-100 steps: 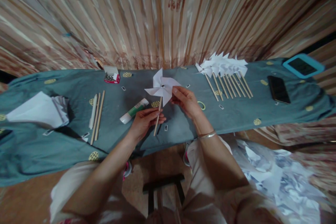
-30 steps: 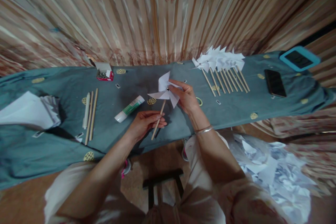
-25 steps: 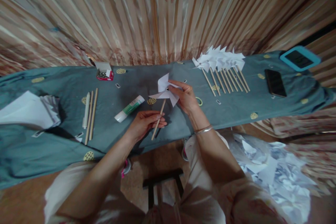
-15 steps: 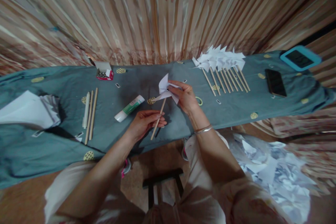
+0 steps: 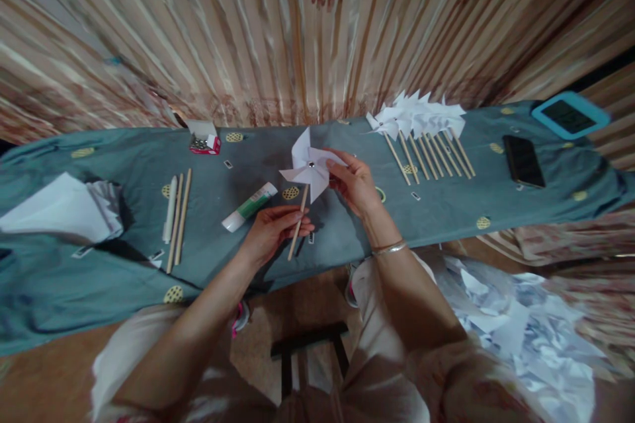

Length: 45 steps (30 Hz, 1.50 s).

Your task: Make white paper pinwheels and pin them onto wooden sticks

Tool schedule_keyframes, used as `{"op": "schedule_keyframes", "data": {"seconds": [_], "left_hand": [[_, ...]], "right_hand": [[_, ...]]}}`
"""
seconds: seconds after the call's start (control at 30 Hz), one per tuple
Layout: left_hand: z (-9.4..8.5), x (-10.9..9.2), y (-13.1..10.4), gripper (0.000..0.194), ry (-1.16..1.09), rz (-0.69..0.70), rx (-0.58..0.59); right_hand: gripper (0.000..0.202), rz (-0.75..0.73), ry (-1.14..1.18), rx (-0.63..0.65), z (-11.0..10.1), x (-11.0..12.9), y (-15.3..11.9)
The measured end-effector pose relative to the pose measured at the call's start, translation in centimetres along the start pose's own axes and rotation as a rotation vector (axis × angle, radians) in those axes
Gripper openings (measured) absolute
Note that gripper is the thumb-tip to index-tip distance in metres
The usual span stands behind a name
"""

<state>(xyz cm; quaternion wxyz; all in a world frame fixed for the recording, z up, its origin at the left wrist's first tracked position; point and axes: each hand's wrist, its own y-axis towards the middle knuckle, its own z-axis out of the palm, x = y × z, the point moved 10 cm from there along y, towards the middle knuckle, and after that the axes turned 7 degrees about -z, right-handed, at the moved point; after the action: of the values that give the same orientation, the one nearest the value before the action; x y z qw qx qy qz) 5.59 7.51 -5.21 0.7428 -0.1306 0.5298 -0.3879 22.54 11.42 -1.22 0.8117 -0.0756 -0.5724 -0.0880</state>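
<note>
A white paper pinwheel (image 5: 311,164) with a dark round pin at its centre faces up above the table, fixed to the top of a wooden stick (image 5: 297,228). My left hand (image 5: 275,230) pinches that stick between thumb and fingers. The thumb and fingers of my right hand (image 5: 351,180) are closed on the pinwheel's right blade. A glue stick (image 5: 249,207) with a green label lies just left of my left hand. Several finished pinwheels (image 5: 421,115) rest in an overlapping row at the right, their sticks pointing toward me.
Folded white paper (image 5: 64,208) lies at the left, beside two wooden sticks (image 5: 182,218) and a pale pen (image 5: 170,208). Behind are an open pin box (image 5: 204,139) and, right, a phone (image 5: 523,160) and blue-framed clock (image 5: 570,114). A bag of paper scraps (image 5: 530,330) stands below right.
The pinwheel has turned to face up, its blades now spread and its centre pin in plain view. My right hand has shifted slightly to the right along the blade.
</note>
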Motion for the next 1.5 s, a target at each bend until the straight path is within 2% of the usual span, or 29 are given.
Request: {"op": "schedule_keyframes", "data": {"seconds": [0.27, 0.67, 0.97, 1.07, 1.3, 1.5], "left_hand": [[-0.6, -0.5, 0.2, 0.023, 0.025, 0.048, -0.02], [-0.7, -0.7, 0.1, 0.031, 0.008, 0.078, -0.037], [-0.8, -0.9, 0.0, 0.029, 0.008, 0.086, -0.045], [-0.8, -1.0, 0.0, 0.027, -0.001, 0.088, -0.048], [-0.9, -1.1, 0.0, 0.024, -0.007, 0.099, -0.044], [-0.9, -1.3, 0.1, 0.031, -0.02, 0.109, -0.043]], "right_hand": [[0.05, 0.027, 0.013, -0.022, 0.5, -0.2, -0.2], [0.05, 0.054, 0.028, -0.003, 1.5, -1.0, -0.4], [0.048, 0.049, -0.036, 0.066, 2.4, -1.1, -0.6], [0.046, 0.052, -0.023, 0.058, 2.0, -0.6, -0.6], [0.038, 0.018, -0.021, -0.059, -0.2, 0.2, -0.2], [0.044, 0.014, -0.027, -0.053, 0.3, -0.1, -0.2]]}}
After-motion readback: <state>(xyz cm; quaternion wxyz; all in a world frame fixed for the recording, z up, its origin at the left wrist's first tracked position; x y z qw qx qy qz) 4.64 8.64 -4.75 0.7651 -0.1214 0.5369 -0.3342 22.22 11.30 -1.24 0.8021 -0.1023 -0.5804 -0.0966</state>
